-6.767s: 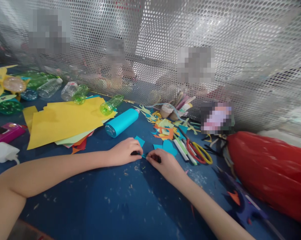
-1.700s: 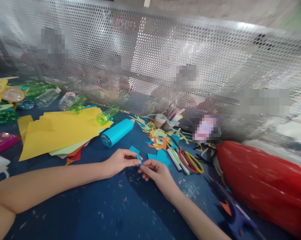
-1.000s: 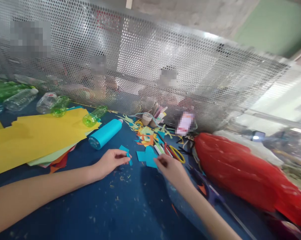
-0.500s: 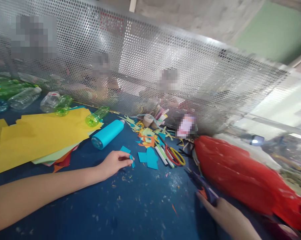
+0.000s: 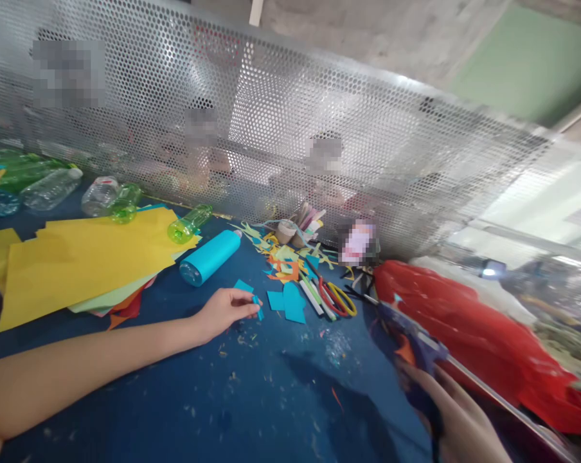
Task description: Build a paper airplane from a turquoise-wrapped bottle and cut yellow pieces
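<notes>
- While the left hand [image 5: 230,314] pinches a small blue paper strip [image 5: 258,307] narrowly between thumb and fingertips, the right hand [image 5: 445,399], blurred, is wrapped around the grip of what looks like a purple glue gun [image 5: 432,349].
- The strip sticks out at the left hand's 3 o'clock, over the blue table [image 5: 213,411]; it appears folded or rolled, though it is too small to tell which.
- The gun lies at the right hand's 11 o'clock, nozzle aimed toward 10 and a long pale rod trailing toward 4.
- From the left hand, the paper-wrapped bottle [image 5: 211,257] rests at 11 o'clock, flat blue paper pieces [image 5: 294,302] at 3, and scissors [image 5: 341,300] farther out at 3.
- Beyond the gun, a glossy red bag [image 5: 468,325] bulges at the right hand's 1 o'clock.
- I'd judge the strip very light, dry and easily creased: a soft fingertip pinch near one end suits it, leaving the other end free.
- The gun is probably stiff plastic, front-heavy and awkward because of the rod; the grip is the place to hold, well away from the nozzle, which could be hot.
</notes>
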Demonstrator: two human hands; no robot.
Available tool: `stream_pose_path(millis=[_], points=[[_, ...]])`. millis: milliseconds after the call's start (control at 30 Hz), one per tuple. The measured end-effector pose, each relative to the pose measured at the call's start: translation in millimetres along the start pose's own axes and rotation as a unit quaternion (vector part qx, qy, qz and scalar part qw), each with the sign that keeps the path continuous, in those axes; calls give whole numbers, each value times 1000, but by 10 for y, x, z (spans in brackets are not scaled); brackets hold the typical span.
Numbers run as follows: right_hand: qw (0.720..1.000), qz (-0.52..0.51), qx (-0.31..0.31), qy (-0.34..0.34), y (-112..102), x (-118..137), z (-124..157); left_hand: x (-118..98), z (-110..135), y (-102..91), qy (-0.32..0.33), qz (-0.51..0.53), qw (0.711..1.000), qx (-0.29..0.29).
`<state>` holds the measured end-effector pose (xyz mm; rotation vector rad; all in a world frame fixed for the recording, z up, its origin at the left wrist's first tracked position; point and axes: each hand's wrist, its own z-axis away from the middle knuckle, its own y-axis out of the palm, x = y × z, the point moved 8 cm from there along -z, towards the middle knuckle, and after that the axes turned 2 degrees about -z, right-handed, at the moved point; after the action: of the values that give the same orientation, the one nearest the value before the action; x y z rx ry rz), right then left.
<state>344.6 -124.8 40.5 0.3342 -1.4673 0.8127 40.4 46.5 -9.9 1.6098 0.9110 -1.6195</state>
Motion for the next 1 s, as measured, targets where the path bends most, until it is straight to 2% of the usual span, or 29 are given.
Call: stream_pose_path(millis=[100,167,233,333,433,500,567,667,733,933,1000], points=[[984,-135,91,68,445,40,146,7,4,-14,-2,7,1000,-10],[966,-184,162,79,777,137,208,-8,7,-29,1,14,1000,-24],[960,-194,188,71,1044,249,221,-25,6,-48,3,29,999,-41],[943,-214,254,-10,1452,484,230,-45,-11,-92,11,36,997,-63],[934,-170,294,-112,1736,578,267,-44,-56,-192,25,10,995,-93],[935,-118,301,-149,1833,514,304,-22,-88,-286,26,-8,992,-122],[934,-77,322,-137,1893,378,360,-3,-115,-353,27,-25,990,-138],[929,-36,353,-106,1913,211,455,-3,-133,-357,32,-45,991,-125],[929,-7,353,-109,1900,178,490,-8,-125,-339,28,-46,992,-116],[910,106,312,-252,1877,365,530,-61,-79,-339,12,-42,991,-129],[913,99,300,-259,1859,375,516,-73,-74,-343,10,-26,991,-132]])
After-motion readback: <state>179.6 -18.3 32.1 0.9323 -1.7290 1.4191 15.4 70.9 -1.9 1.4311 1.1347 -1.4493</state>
